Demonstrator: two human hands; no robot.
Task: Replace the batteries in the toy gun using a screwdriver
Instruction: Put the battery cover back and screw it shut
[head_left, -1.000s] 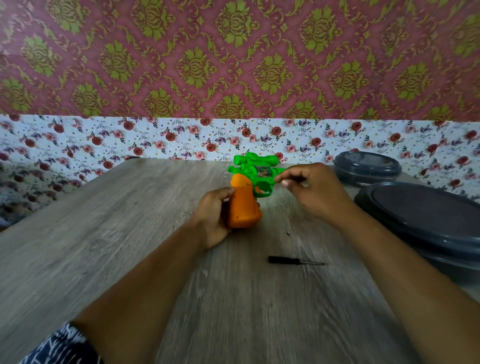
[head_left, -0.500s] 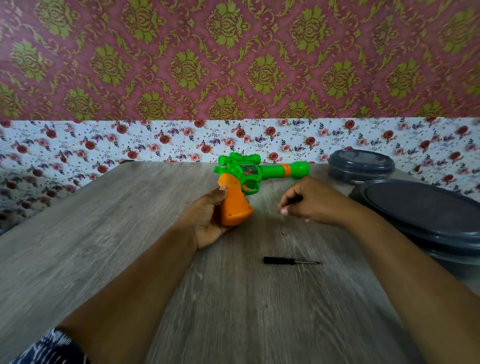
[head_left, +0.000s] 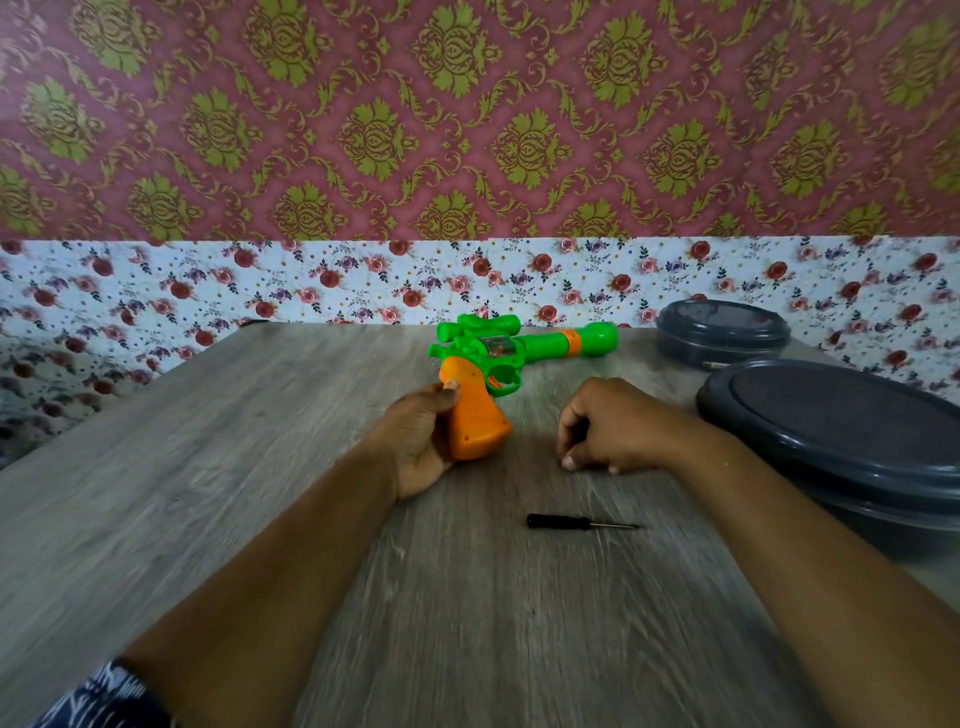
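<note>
Toy gun (head_left: 511, 358) in green plastic with an orange grip stands near the middle of a grey wood-grain bench (head_left: 208, 467), its barrel pointing to the right and a small scope on top. The left hand (head_left: 423, 441) wraps around the orange grip from the left side, thumb pressed high on the handle, holding the toy with the butt of the grip down toward the bench. The right hand (head_left: 610, 428) rests on the bench just right of the grip, apart from the toy, its fingers curled loosely inward; whether it holds anything small cannot be told. A black-handled screwdriver (head_left: 576, 523) lies flat on the bench nearer the person, between the two forearms, tip pointing right, touched by neither hand. Two dark grey lidded containers, one small (head_left: 722, 335) and one large (head_left: 852, 431), sit at the right edge.
</note>
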